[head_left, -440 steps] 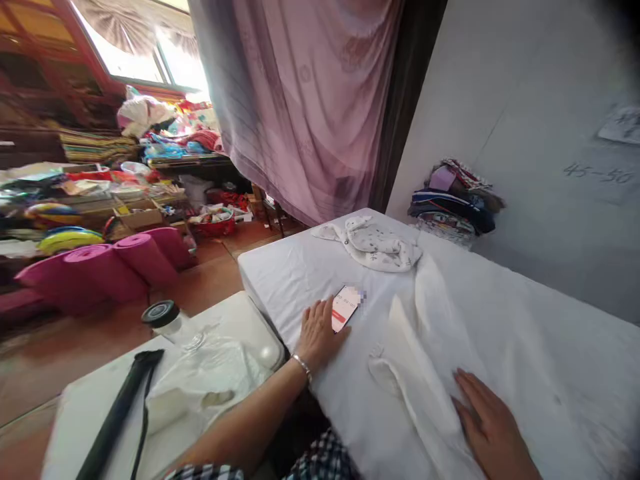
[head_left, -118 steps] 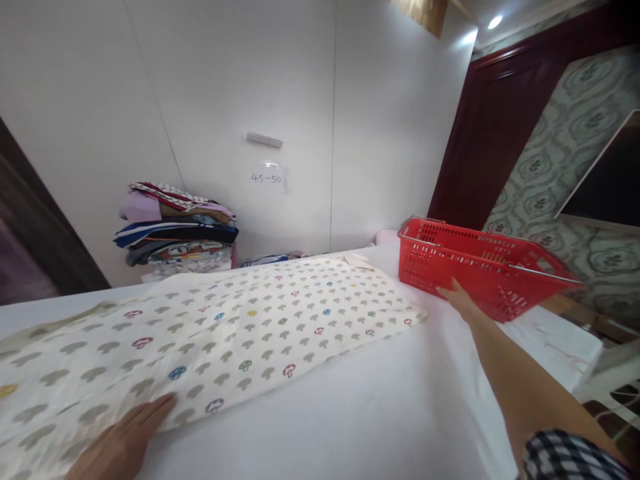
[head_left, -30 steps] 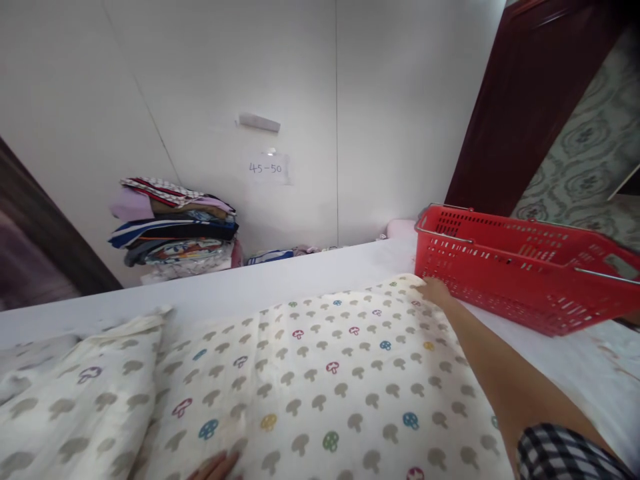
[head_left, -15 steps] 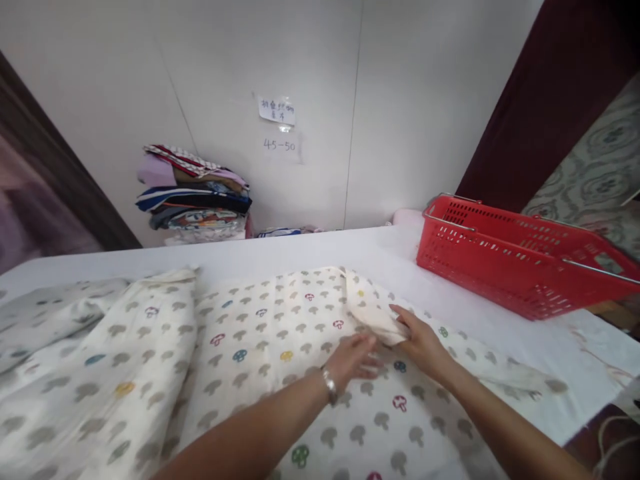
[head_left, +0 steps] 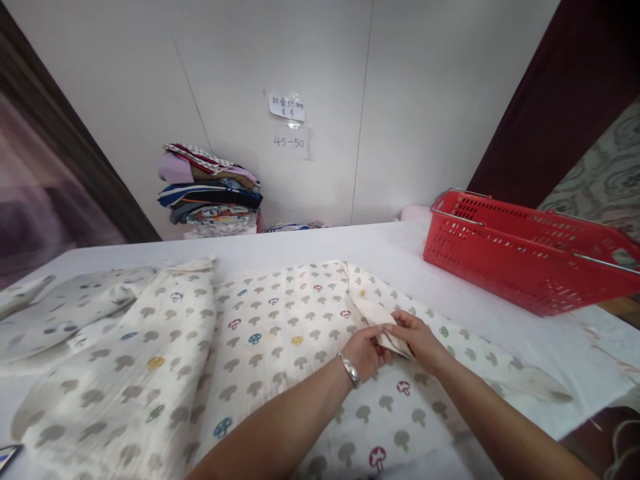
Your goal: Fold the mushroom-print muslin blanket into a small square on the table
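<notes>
A cream blanket printed with small mushrooms (head_left: 280, 333) lies spread over the white table (head_left: 310, 243), bunched into folds on the left. Near its right side a corner of the blanket (head_left: 373, 310) is turned up. My left hand (head_left: 365, 350), with a silver bracelet on the wrist, is closed in a pinch on that corner. My right hand (head_left: 417, 340) is closed on the same corner from the right, touching the left hand.
A red plastic basket (head_left: 525, 250) with metal handles stands at the table's right end. A stack of folded clothes (head_left: 210, 190) sits against the white wall, under a paper note (head_left: 287, 107). A dark door frame rises at the right. A phone corner (head_left: 6, 455) shows at bottom left.
My right hand left the basket side and drew the blanket's far corner back toward me. My left hand came up to meet it, and both now pinch the corner.
</notes>
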A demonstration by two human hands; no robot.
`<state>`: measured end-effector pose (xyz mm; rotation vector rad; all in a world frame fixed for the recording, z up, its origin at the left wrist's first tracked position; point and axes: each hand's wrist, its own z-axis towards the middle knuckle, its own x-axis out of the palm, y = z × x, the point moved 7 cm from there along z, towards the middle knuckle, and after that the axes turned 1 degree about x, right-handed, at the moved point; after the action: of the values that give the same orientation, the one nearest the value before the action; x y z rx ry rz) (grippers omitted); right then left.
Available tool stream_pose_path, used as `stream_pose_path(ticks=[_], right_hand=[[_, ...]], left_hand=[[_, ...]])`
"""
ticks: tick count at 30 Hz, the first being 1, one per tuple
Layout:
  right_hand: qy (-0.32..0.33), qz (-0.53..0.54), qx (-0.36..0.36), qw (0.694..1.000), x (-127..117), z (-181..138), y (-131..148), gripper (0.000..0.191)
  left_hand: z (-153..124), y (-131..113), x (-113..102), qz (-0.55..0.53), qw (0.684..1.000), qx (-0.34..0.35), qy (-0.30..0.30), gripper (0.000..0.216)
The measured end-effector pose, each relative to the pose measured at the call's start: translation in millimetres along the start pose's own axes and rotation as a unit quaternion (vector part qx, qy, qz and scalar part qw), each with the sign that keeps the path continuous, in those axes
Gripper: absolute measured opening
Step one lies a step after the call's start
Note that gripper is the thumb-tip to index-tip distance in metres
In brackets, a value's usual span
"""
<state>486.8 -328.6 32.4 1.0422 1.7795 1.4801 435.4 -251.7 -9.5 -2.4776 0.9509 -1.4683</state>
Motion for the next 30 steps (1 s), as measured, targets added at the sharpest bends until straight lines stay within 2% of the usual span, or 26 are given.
stream_pose_path(ticks=[2, 5, 8, 10, 12, 15, 18, 23, 27, 30], right_hand=[[-0.042, 0.026, -0.023, 0.999, -12, 1, 10, 0.033], [-0.127, 0.020, -0.094, 0.987, -43, -4, 40, 0.030], [-0.172, -0.076, -0.178, 0.966, -62, -17, 73, 0.024], [-0.132, -0.200, -0.229, 0.943, -50, -26, 87, 0.019], [-0.053, -0.309, -0.267, 0.911, -25, -33, 86, 0.018], [0.019, -0.372, -0.288, 0.882, 6, -42, 70, 0.024], [0.017, -0.368, -0.288, 0.884, 15, -44, 59, 0.026], [0.011, -0.351, -0.299, 0.887, 13, -48, 58, 0.027], [0.041, -0.384, -0.328, 0.862, 16, -56, 63, 0.030], [0.048, -0.437, -0.337, 0.833, 20, -60, 61, 0.035]], left_hand=[[-1, -3, -6, 0.020, 0.999, 0.001, -0.025, 0.013], [-6, -12, -13, 0.048, 0.996, 0.038, -0.059, 0.018], [-17, -28, -7, 0.112, 0.985, 0.117, -0.068, 0.026], [-28, -36, 4, 0.163, 0.971, 0.166, -0.057, 0.031], [-36, -38, 16, 0.190, 0.963, 0.190, -0.029, 0.035], [-45, -35, 26, 0.204, 0.960, 0.193, 0.002, 0.036], [-48, -31, 24, 0.199, 0.964, 0.178, 0.003, 0.033], [-50, -28, 24, 0.173, 0.974, 0.147, 0.015, 0.030], [-53, -30, 24, 0.166, 0.976, 0.139, -0.004, 0.027], [-54, -32, 23, 0.162, 0.977, 0.142, -0.014, 0.028]])
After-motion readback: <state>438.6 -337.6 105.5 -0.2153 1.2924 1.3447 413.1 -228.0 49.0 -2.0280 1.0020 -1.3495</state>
